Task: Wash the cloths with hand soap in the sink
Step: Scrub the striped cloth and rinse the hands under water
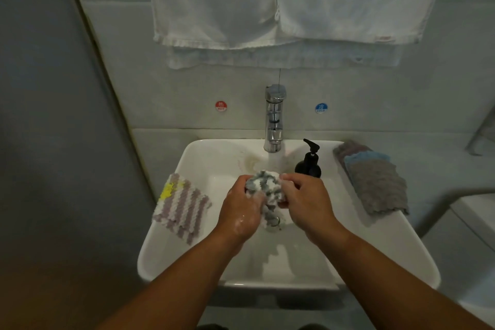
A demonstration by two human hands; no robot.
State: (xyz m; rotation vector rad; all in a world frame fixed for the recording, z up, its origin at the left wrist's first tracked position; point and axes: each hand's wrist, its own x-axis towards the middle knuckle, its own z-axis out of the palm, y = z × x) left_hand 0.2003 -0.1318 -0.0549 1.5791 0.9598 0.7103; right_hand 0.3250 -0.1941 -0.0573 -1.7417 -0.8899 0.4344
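A bunched grey-and-white striped cloth [263, 185] is held over the white sink [289, 270], under water running from the chrome faucet [274, 118]. My left hand [241, 209], soapy with foam, grips its left side. My right hand [308, 203] grips its right side. Part of the cloth hangs down between my hands toward the drain. A black pump bottle of hand soap [309, 162] stands on the sink's back rim, just beyond my right hand.
A purple-and-white striped cloth [182, 206] with a yellow patch drapes over the sink's left rim. A stack of folded cloths [375, 179], grey on top, lies on the right rim. White towels [281, 8] hang on the wall above the faucet.
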